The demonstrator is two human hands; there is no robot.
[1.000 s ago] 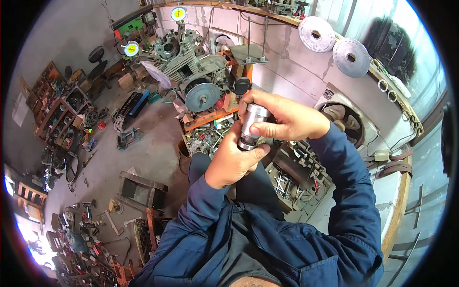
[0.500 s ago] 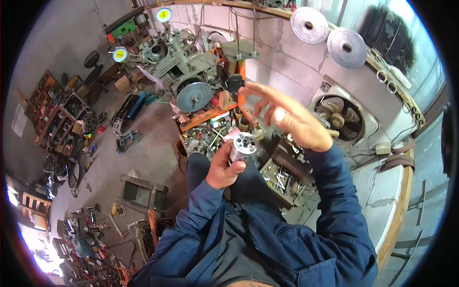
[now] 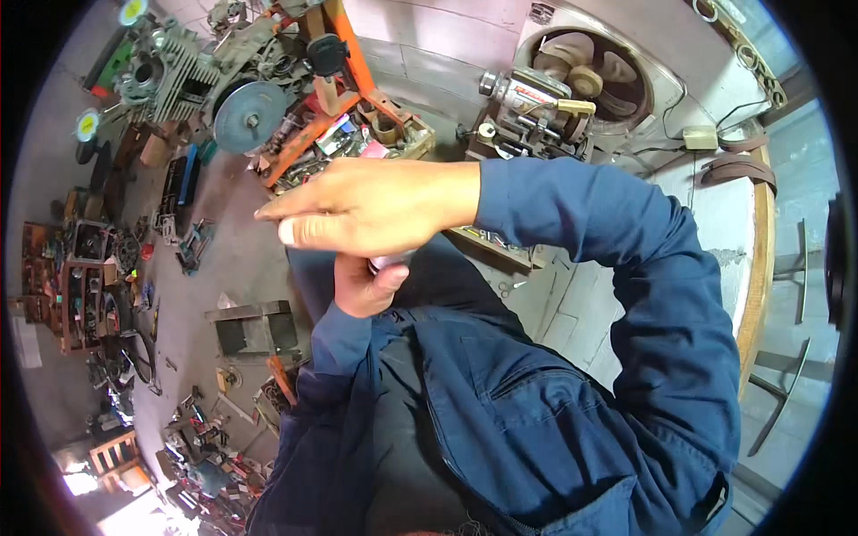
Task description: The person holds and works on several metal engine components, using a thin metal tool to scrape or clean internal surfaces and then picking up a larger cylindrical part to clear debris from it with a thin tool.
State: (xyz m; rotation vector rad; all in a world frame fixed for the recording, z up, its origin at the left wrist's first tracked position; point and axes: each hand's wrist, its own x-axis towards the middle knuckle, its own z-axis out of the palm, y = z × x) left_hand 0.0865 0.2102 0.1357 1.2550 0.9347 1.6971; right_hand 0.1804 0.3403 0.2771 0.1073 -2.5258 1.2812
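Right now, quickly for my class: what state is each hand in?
Left hand: closed on a metal part, mostly hidden from view.
Right hand: open, fingers outstretched, above the other; whether it touches the part cannot be told.

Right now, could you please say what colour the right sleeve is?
The right sleeve is dark blue, clearest in head view.

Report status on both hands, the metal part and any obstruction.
Left hand holding metal part. Right hand extended over it, contact unclear. Right hand blocks view, part mostly hidden.
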